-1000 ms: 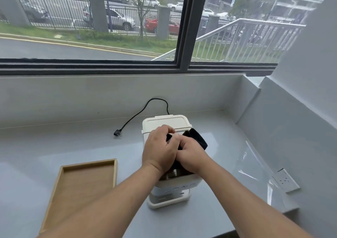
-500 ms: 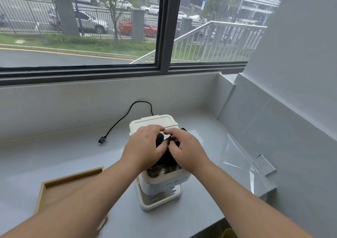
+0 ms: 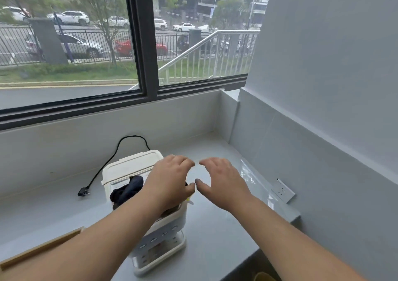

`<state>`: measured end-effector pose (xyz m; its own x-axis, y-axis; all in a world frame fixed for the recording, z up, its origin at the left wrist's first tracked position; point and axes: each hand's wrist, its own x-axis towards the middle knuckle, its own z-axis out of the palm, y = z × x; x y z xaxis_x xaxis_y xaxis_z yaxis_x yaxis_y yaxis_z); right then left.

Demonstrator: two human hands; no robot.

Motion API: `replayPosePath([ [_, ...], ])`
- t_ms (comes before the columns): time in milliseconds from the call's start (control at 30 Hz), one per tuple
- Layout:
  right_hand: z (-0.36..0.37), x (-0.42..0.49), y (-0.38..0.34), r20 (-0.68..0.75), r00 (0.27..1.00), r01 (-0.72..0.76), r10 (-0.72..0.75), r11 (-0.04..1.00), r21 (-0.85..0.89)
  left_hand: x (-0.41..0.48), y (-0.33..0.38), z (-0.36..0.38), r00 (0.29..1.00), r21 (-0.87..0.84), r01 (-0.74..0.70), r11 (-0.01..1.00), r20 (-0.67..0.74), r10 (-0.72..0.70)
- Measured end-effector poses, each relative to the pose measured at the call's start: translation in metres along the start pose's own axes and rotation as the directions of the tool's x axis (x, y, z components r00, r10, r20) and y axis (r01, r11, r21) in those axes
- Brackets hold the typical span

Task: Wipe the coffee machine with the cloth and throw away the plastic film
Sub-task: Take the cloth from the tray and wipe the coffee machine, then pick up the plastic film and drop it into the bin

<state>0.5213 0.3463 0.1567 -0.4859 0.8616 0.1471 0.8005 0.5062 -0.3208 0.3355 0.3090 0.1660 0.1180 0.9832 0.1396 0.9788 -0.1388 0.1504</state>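
Note:
The white coffee machine (image 3: 129, 166) stands on the grey counter (image 3: 215, 227). A dark cloth (image 3: 127, 189) lies bunched on its top, with no hand on it. My left hand (image 3: 170, 181) hovers over the machine's right top edge with curved fingers and nothing visible in it. My right hand (image 3: 219, 179) hangs just right of the machine, fingers spread and bent, thumb nearly meeting the left thumb. The clear plastic film (image 3: 256, 177) lies on the counter against the right wall, beyond my right hand.
A black cord (image 3: 103, 168) runs from the machine's back to a loose plug (image 3: 83, 192). A wooden tray (image 3: 43, 248) sits at the front left. A wall socket (image 3: 282, 190) is low on the right wall. The counter's front edge is near my right forearm.
Both hands have let go of the cloth and moved right, off the machine's top. The cloth now lies bunched there. My view has swung right.

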Motion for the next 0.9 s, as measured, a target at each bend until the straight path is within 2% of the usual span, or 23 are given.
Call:
replayPosePath([
  [133, -0.009, -0.01, 0.053, 0.005, 0.996, -0.093, 0.093, 0.995, -0.047, 0.028, 0.041, 0.02, 0.997, 0.018, -0.051, 0.999, 0.066, 0.049],
  [433, -0.003, -0.038, 0.17, 0.105, 0.955, -0.265, 0.277, 0.957, -0.113, 0.08, 0.113, 0.084, 0.977, -0.038, -0.021, 0.999, 0.211, 0.029],
  [667, 0.032, -0.057, 0.24, 0.228, 0.91, -0.314, 0.346, 0.935, -0.165, 0.1, 0.15, 0.148, 0.939, -0.043, 0.005, 0.999, 0.345, 0.01],
  [900, 0.065, -0.054, 0.289, 0.335, 0.867, -0.304, 0.368, 0.925, -0.23, 0.12, 0.17, 0.202, 0.899, -0.023, 0.018, 1.0, 0.438, -0.006],
])
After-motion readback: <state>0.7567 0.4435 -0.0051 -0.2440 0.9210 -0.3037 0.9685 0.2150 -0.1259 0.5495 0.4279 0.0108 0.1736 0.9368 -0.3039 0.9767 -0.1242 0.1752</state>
